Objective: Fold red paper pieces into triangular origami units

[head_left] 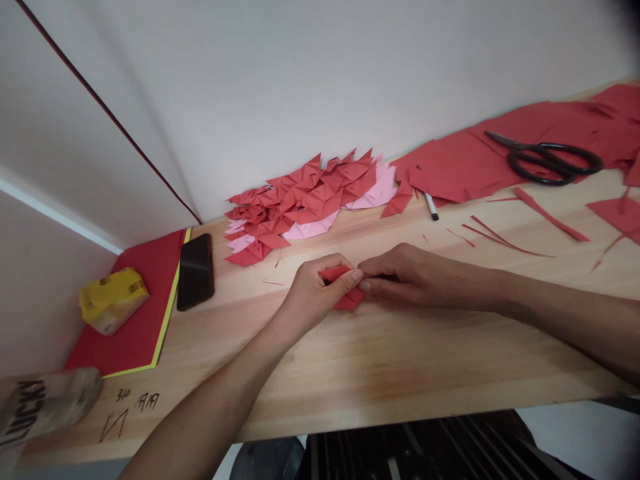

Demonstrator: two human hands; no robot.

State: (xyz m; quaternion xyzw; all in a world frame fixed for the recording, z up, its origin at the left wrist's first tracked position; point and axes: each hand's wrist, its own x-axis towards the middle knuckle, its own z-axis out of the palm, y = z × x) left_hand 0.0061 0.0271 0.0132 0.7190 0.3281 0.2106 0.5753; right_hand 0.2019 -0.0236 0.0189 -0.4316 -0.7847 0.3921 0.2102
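A small folded piece of red paper (349, 300) is held just above the wooden table, near its middle. My left hand (323, 283) pinches it between thumb and fingers. My right hand (400, 275) closes its thumb and fingertips on the paper's right edge. The fingers cover part of the paper, so its full shape is hidden. Behind my hands lies a heap of red and pink folded paper pieces (310, 200) against the wall.
Black-handled scissors (555, 160) rest on red paper sheets (460, 163) at the back right. A marker (431, 207) and thin red scraps (500, 240) lie nearby. At left are a phone (195, 272), a yellow packet (114, 300) on red sheets (145, 343) and a bottle (55, 400).
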